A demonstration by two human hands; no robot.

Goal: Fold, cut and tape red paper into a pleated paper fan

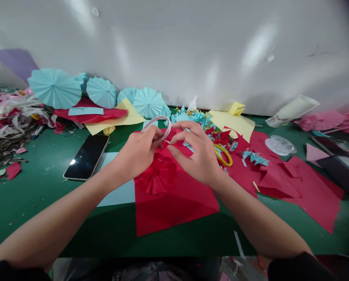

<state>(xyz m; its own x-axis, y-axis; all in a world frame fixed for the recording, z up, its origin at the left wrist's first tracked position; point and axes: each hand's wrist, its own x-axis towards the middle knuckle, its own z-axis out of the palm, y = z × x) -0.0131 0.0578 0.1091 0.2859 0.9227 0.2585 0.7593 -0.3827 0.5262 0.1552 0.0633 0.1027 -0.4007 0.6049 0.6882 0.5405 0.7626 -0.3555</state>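
My left hand (145,150) is closed around a narrow roll of tape (167,127), held upright over the table. A short whitish end of tape shows at the fingertips. My right hand (196,152) is close on the other side, thumb and fingers curved and apart, tips by the tape end; nothing is visibly gripped in them. Below both hands lies a pleated red paper fan (156,175), partly covered by the left hand. It rests on a flat red paper sheet (174,210), which overlaps a light blue sheet (117,195).
A phone (86,157) lies left. Blue paper rosettes (54,89) line the wall. Yellow-handled scissors (223,155), red paper scraps (282,179) and a clear plastic dish (280,145) are to the right. A white paper cup (293,111) lies tipped at the back right.
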